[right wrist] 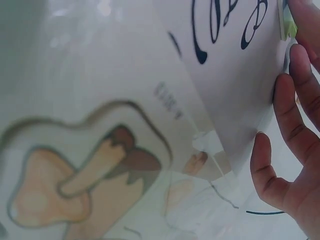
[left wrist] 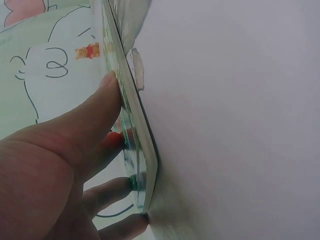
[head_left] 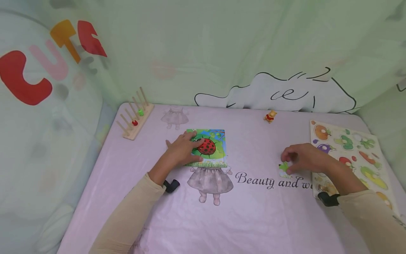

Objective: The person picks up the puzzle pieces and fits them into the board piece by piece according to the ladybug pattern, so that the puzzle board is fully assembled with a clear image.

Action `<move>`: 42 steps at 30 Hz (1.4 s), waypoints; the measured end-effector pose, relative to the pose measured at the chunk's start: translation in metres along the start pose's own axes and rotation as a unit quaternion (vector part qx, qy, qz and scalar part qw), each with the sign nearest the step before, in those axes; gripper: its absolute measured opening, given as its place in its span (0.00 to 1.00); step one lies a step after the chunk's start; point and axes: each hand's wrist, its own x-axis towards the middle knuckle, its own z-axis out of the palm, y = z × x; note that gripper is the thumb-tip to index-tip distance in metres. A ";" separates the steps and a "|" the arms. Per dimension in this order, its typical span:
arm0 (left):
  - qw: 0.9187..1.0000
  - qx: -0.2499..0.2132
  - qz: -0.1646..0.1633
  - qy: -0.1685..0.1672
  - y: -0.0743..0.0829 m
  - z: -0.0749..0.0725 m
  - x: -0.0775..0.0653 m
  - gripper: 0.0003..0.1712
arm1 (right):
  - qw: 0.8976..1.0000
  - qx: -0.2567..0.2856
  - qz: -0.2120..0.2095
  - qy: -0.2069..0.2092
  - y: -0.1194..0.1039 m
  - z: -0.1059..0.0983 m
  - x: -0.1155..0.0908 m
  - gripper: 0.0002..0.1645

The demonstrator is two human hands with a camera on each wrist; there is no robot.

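My left hand [head_left: 180,149] rests spread over a square ladybug jigsaw puzzle [head_left: 219,155] lying on the table. Its thumb and fingertips touch the picture face, and the hand hides the puzzle's left part. Seen edge-on in the left wrist view, the puzzle board [left wrist: 148,175] is thin with a pale rim. Farther right, my right hand [head_left: 302,158] pinches a small green and white puzzle piece [head_left: 283,170] at the tabletop, just left of a vegetable board. Only a sliver of that piece shows at the upper right edge of the right wrist view.
The wooden vegetable knob board [head_left: 352,141] lies under my right forearm, its mushroom picture [right wrist: 50,195] close in the right wrist view. A pegged wooden rack [head_left: 136,128] with red and green beads stands at the back left. A small bear figurine [head_left: 270,116] stands at the back.
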 end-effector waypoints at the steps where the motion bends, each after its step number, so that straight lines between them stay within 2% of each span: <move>1: 1.000 -0.001 0.000 0.000 0.000 0.000 0.000 0.45 | 1.000 0.001 0.002 0.000 0.000 0.000 0.000 0.22; 6: 1.000 -0.002 0.001 0.003 0.000 0.001 0.001 0.45 | 1.000 -0.004 0.003 0.000 -0.001 -0.001 0.000 0.21; 14: 1.000 -0.002 -0.001 0.002 0.001 0.000 0.001 0.45 | 1.000 -0.003 -0.021 -0.016 -0.010 -0.008 -0.001 0.17; 20: 1.000 0.001 -0.001 0.001 0.002 0.000 0.000 0.45 | 0.998 0.030 -0.052 -0.027 -0.019 -0.015 0.002 0.11; 28: 1.000 0.006 -0.002 -0.003 0.003 -0.002 -0.002 0.45 | 0.992 0.071 -0.096 -0.041 -0.038 -0.013 0.016 0.06; 34: 1.000 0.005 -0.002 -0.001 0.003 -0.001 -0.002 0.45 | 0.990 0.086 -0.100 -0.049 -0.058 -0.008 0.030 0.05; 42: 1.000 0.005 0.000 0.001 0.001 0.000 0.000 0.45 | 0.981 0.154 -0.099 -0.067 -0.080 -0.006 0.046 0.06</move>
